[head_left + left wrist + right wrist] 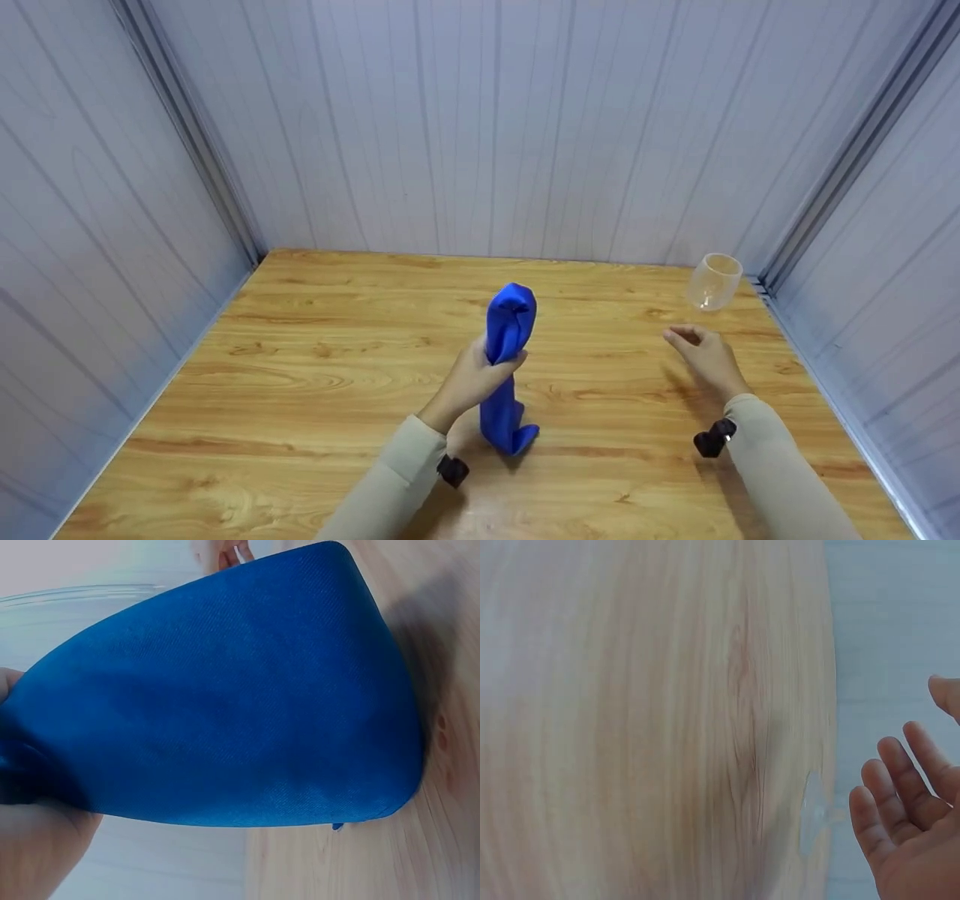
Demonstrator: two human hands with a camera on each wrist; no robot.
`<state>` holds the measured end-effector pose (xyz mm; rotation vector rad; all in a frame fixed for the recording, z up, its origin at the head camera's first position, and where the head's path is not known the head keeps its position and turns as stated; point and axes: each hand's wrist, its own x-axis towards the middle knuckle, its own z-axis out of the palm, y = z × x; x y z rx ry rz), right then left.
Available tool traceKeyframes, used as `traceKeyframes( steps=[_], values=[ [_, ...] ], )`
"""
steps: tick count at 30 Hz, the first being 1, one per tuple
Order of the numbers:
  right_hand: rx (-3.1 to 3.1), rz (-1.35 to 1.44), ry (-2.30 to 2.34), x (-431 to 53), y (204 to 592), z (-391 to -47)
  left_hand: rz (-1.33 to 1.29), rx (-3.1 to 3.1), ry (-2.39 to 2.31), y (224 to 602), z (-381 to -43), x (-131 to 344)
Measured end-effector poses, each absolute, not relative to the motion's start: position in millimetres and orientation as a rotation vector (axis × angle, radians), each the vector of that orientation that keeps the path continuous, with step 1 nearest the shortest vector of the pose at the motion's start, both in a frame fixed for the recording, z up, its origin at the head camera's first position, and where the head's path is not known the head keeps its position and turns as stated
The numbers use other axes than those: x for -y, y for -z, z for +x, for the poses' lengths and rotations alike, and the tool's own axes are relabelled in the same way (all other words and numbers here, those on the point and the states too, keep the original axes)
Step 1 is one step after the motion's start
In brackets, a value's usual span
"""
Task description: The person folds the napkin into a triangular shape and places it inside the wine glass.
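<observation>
A blue cloth [498, 405], smooth and bunched into a long upright bundle, is gripped around its middle by my left hand [480, 375]. Its upper end folds over above the fingers, and its lower end hangs down near the tabletop; whether it touches the wood I cannot tell. The same cloth [225, 705] fills most of the left wrist view. My right hand [705, 361] holds nothing and hovers over the right side of the table, just in front of a clear stemless glass [715, 283]. In the right wrist view the fingers [889, 802] are loosely bent and spread apart.
The wood-grain table [315, 360] is bounded by pale panel walls [465, 135] at the back and both sides. Near the back right corner the glass stands upright, close to the walls.
</observation>
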<state>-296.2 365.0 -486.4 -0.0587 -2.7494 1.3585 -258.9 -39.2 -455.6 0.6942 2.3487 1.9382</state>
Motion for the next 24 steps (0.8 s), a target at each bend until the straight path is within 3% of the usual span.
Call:
traceKeyframes(
  steps=[13,18,24],
  values=[
    [2.613,-0.384,-1.592,-388,479,-315,0.660,-2.358,-1.953,450,-255,46],
    [2.583,-0.387,-1.744,-392,475,-322,0.647,-2.326,-1.975,429,-239,48],
    [2.446,-0.346,-1.927,-389,474,-326,0.655,-2.322,-1.983,429,-239,49]
  ],
)
